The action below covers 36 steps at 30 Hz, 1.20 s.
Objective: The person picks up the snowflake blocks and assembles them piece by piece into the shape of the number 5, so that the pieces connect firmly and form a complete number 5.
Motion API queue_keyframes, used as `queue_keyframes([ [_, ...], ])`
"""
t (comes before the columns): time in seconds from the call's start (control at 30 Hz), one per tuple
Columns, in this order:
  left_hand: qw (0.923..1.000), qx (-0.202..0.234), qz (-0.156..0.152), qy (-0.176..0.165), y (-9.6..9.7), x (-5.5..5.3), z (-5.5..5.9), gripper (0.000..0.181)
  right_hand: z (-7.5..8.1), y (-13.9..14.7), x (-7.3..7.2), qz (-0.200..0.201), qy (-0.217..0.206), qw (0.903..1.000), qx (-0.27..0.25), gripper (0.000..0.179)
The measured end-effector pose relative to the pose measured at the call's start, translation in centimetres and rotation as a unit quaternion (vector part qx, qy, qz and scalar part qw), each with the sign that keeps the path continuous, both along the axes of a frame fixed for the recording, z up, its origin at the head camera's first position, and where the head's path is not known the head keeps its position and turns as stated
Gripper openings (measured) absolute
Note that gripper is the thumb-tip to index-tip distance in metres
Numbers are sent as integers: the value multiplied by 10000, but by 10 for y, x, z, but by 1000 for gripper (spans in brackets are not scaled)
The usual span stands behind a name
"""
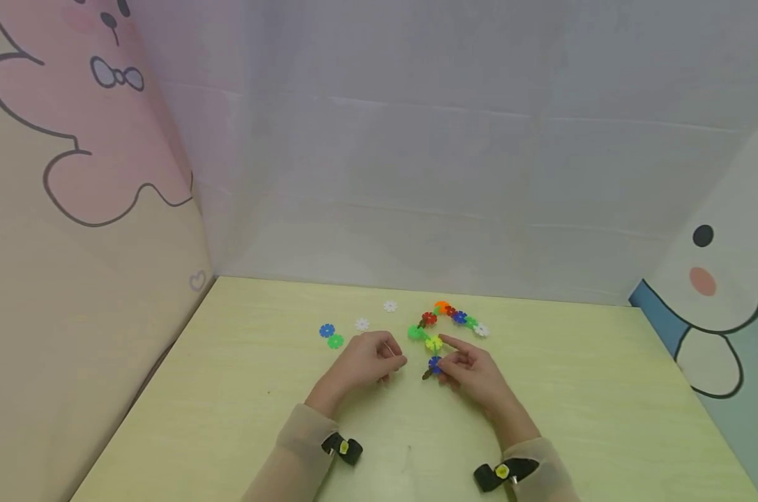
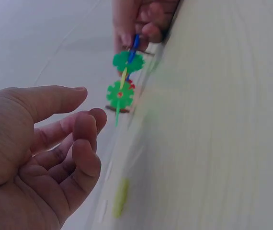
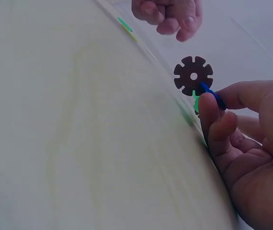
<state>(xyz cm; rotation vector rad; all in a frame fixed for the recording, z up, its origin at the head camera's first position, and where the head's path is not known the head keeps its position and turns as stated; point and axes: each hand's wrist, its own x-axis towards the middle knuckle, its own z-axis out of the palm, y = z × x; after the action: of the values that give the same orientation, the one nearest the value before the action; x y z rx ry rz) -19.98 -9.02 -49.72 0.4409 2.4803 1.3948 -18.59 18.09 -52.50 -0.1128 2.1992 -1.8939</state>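
Note:
My right hand pinches a blue notched plastic disc between thumb and index finger. Slotted into the blue piece is a brown disc, seen flat-on in the right wrist view. From the blue piece a curved chain of interlocked snowflake discs runs away from me: a yellow disc, a green disc, a red disc, an orange disc, and a white disc at the far end. My left hand, fingers loosely curled with nothing between them, hovers left of the chain.
Beyond my left hand lie loose discs on the pale wooden table: a blue one, a green one and two white ones, one nearer and one farther. A white curtain hangs behind the table's back edge.

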Motion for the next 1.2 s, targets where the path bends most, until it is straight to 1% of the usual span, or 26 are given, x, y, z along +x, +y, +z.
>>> queue_keyframes([
  [0.13,9972,-565,317,383,-26,-8,2,14,3,8,-1,-141,17,9997,223,51],
  [0.23,9931,-952,456,507,-42,-12,-1,13,4,12,-2,-218,-10,9994,255,48],
  [0.3,9916,-1066,510,535,-51,-14,-3,12,6,12,-2,-198,-14,9994,274,46],
  [0.37,9915,-1075,530,500,-58,-15,-5,12,7,12,-2,-106,13,9995,297,46],
  [0.43,9922,-1052,488,457,-62,-17,-8,14,7,11,-1,-42,4,9996,278,44],
  [0.57,9941,-996,310,292,-67,-17,-11,19,6,8,-2,8,10,9996,289,39],
  [0.67,9946,-1001,184,214,-67,-17,-13,22,5,6,-3,-44,58,9994,350,35],
  [0.73,9943,-1030,105,237,-66,-17,-13,24,4,5,-4,-83,106,9990,420,35],
  [0.8,9939,-1067,38,289,-65,-17,-14,25,3,4,-5,-210,125,9986,472,34],
  [0.97,9932,-1081,-6,427,-62,-16,-14,23,2,3,-5,-444,107,9982,395,30],
  [1.1,9931,-1070,-1,473,-62,-16,-13,21,3,2,-5,-470,91,9985,266,28],
  [1.2,9929,-1078,-12,508,-62,-16,-13,20,5,2,-4,-452,63,9986,268,28],
])
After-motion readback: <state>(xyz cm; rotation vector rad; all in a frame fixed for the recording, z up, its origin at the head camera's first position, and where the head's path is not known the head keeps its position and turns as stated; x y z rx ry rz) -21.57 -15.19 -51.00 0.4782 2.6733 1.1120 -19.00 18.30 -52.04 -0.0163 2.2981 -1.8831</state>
